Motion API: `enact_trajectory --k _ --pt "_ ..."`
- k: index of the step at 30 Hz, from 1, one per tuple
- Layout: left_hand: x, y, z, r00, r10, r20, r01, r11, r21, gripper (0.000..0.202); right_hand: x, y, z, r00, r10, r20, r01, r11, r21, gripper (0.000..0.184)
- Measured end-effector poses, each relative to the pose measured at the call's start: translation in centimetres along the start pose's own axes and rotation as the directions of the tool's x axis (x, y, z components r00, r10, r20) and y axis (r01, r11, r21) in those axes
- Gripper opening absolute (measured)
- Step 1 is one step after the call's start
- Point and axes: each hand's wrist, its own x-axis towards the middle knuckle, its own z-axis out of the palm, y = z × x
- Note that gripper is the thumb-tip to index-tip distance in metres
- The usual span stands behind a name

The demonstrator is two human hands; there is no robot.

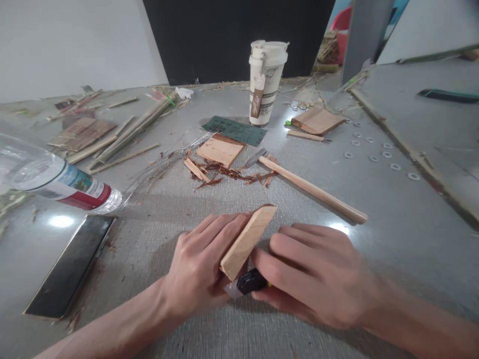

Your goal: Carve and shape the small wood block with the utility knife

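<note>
My left hand (204, 254) is closed around a small wooden block (249, 243), tilted with its pale edge facing up and dark bark along one side. Wrapped in my right hand (314, 271) is a black utility knife (252, 281); its blade shows just below the block's near end. Whether the blade touches the wood I cannot tell. Beyond the hands, a pale wood piece (220, 150) lies among bark shavings (232, 173). A hammer (312, 187) with a wooden handle rests to its right.
A clear water bottle (80, 189) lies at the left above a black phone (71, 267). A lidded paper cup (266, 82) stands at the back beside green sandpaper (235, 130). Several washers (386, 154), another wood block (318, 120) and bamboo strips (130, 132) are spread around.
</note>
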Motion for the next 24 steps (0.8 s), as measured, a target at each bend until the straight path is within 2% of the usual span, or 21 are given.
enact_trajectory --k 3,6,14,19,24 --pt "0.0 0.0 -0.1 1.000 -0.002 0.011 0.002 1.000 -0.003 0.055 0.0 0.0 0.0 1.000 0.007 -0.002 -0.007 1.000 -0.013 0.024" --pt "0.1 0.2 -0.1 0.998 -0.048 0.042 0.049 0.998 -0.030 0.050 0.1 -0.1 -0.1 1.000 0.006 -0.001 -0.006 1.000 -0.026 0.024" --pt "0.2 0.1 0.6 0.963 -0.215 0.163 0.227 0.972 -0.060 0.005 0.0 0.0 0.2 1.000 0.023 -0.006 -0.024 0.999 -0.045 0.025" --pt "0.2 -0.2 0.9 0.927 -0.281 0.250 0.314 0.944 -0.105 0.016 0.2 0.1 0.1 1.000 0.020 -0.012 -0.020 0.999 -0.048 0.025" --pt "0.2 0.0 1.2 0.896 -0.366 0.252 0.395 0.915 -0.076 0.014 0.2 0.3 0.2 0.999 0.035 -0.020 -0.036 0.999 -0.031 0.022"
